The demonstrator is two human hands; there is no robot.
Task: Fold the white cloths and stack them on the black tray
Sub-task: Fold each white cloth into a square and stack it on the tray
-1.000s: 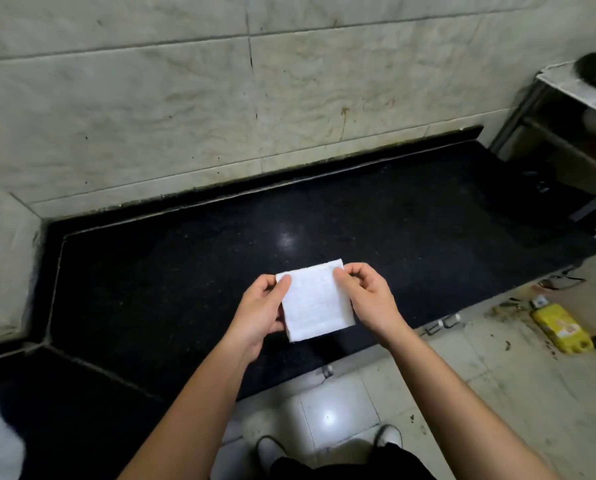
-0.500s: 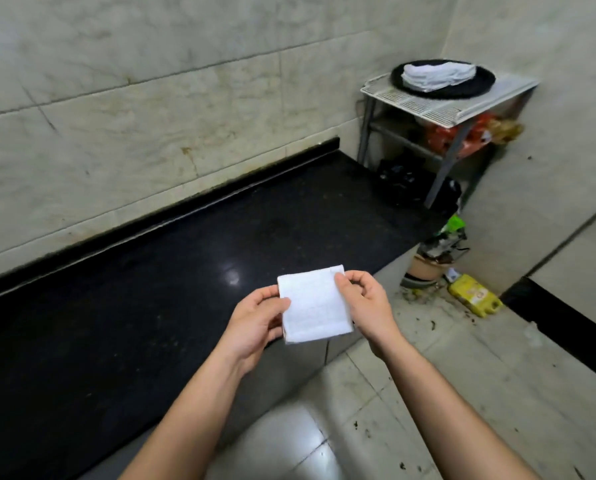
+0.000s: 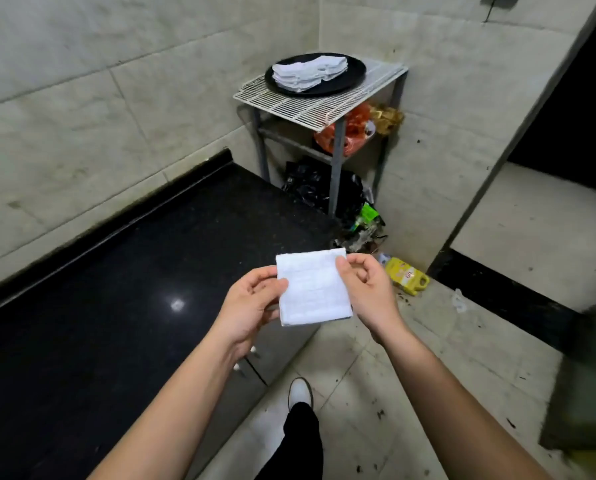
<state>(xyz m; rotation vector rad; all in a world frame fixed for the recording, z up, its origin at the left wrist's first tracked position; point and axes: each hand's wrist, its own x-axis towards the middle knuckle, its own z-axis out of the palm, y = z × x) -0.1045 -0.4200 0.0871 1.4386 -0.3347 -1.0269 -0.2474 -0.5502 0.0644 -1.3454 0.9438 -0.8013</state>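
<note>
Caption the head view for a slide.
Left hand and right hand pinch a folded white cloth; stacked cloths sit on the round black tray.

The square folded white cloth (image 3: 312,287) before you is plain white with a faint ribbed weave. Your stacked white cloths (image 3: 308,76) show the same white against the round glossy black tray (image 3: 353,77), and the metal wire-grid shelf (image 3: 310,107) is cream. Your polished stone counter (image 3: 116,289) is black with fine pale speckles. The plastic jug (image 3: 407,277) is yellow with a red label.
</note>
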